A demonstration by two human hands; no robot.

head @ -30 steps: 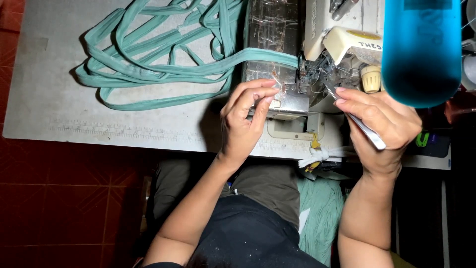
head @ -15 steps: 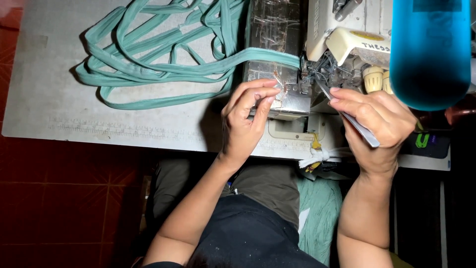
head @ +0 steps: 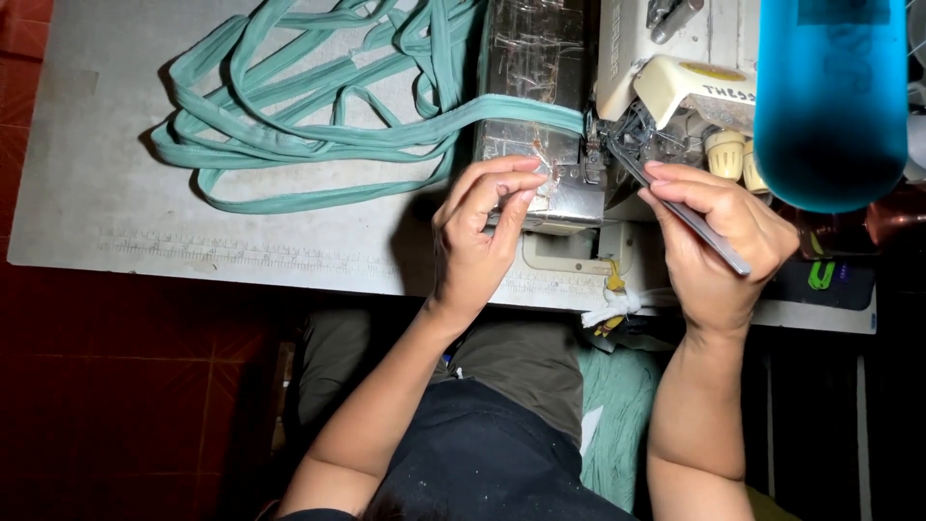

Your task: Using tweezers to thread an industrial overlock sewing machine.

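**Tweezers at the looper, thread pinched at the plate**

Since the earlier frames the right hand (head: 719, 246) has edged its tweezers (head: 675, 205) slightly further in toward the machine's threading area, and the left hand (head: 477, 232) has lifted a little, its fingers (head: 516, 188) drawing closer together; the strap and the machine have not moved.

The step in hand looks like threading or clearing thread on the serger (head: 666, 87). The left fingers are pressed together, thumb against forefinger, pinching what seems to be a fine thread just beside the shiny metal plate (head: 531, 96); the thread itself is too thin to see for sure. The right fingers are closed around the tweezers, whose tips sit in the dark tangle of wires and guides (head: 627, 135) under the cream cover. Whether the tips are gripping anything cannot be told.

A long teal strap (head: 318, 145) lies looped over the grey tabletop (head: 116, 212), one end running across the plate to the needle area. A blue bottle (head: 830, 106) hangs blurred in the foreground at the right.

Judging from this, the next move calls for a steady, small motion: the tweezer tips have to catch the thread end and lead it through a guide, while the left hand keeps light tension without snapping it.
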